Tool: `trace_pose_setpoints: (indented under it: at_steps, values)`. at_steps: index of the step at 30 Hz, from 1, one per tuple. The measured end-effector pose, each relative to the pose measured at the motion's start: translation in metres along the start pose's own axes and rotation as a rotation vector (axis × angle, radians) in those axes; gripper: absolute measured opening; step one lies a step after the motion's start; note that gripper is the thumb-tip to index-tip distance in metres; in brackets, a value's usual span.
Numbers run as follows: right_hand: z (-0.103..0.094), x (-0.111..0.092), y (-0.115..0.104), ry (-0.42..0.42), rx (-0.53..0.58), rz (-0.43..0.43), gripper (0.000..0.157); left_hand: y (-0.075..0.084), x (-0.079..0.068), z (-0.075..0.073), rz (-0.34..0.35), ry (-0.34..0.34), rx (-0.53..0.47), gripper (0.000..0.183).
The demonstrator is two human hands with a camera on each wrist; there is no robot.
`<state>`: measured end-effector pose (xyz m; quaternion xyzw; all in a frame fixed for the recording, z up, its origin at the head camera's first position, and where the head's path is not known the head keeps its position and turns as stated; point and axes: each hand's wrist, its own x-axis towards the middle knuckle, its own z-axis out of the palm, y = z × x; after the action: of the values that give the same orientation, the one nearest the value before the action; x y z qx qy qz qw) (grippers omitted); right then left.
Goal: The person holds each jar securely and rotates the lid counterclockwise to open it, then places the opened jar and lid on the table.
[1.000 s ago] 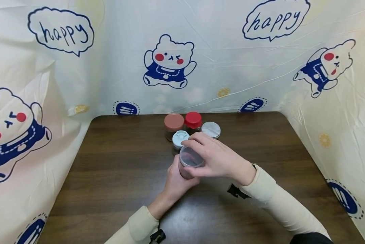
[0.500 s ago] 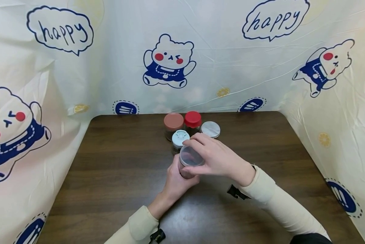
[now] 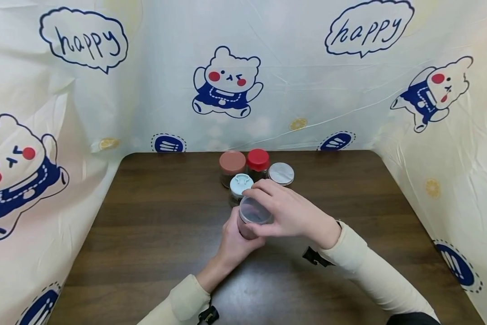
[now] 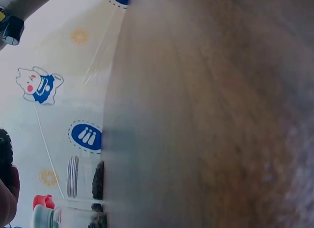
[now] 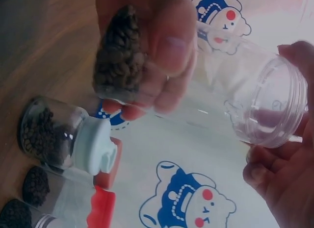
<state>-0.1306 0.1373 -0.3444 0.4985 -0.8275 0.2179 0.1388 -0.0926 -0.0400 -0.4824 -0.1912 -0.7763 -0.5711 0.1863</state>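
Note:
A clear jar [image 5: 211, 86] with dark beans [image 5: 120, 54], which look like coffee beans, is held above the table in front of the person. My left hand [image 3: 236, 241] grips its body near the beans. Thumb and fingers of my right hand [image 3: 296, 210] curl round the rim of the clear lid [image 5: 282, 103] at the jar's top. In the head view the jar tilts slightly toward the camera. The left wrist view catches only a bit of a hand [image 4: 7, 203] and some dark beans at its left edge.
Behind the hands, several jars stand together: one with a light blue lid [image 3: 241, 184], one with a brownish-pink lid [image 3: 232, 161], one with a red lid [image 3: 258, 159] and one with a silver lid [image 3: 281, 173]. Printed cloth [image 3: 292, 90] walls surround the brown table [image 3: 154, 216].

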Motion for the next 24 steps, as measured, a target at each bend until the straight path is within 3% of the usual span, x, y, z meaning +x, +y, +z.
trace_pose_setpoints:
  at_steps: [8,14,20,24]
  values:
    - [-0.0005,0.0018,-0.0007,-0.004,0.001,0.035,0.058,0.0016,0.0009,-0.0002,-0.015,-0.008,-0.013,0.069]
    - [-0.0011,0.0018,-0.0014,-0.020,0.003,0.003,0.048,0.0013,-0.0012,0.0010,-0.015,-0.021,-0.005,0.075]
    - [-0.0023,0.0010,-0.0021,-0.040,-0.007,0.084,0.056,0.0030,0.0002,0.0029,-0.018,-0.012,-0.003,0.071]
    - [-0.0022,0.0010,-0.0019,-0.045,0.011,0.057,0.048,0.0022,0.0003,0.0036,-0.011,-0.012,-0.005,0.073]
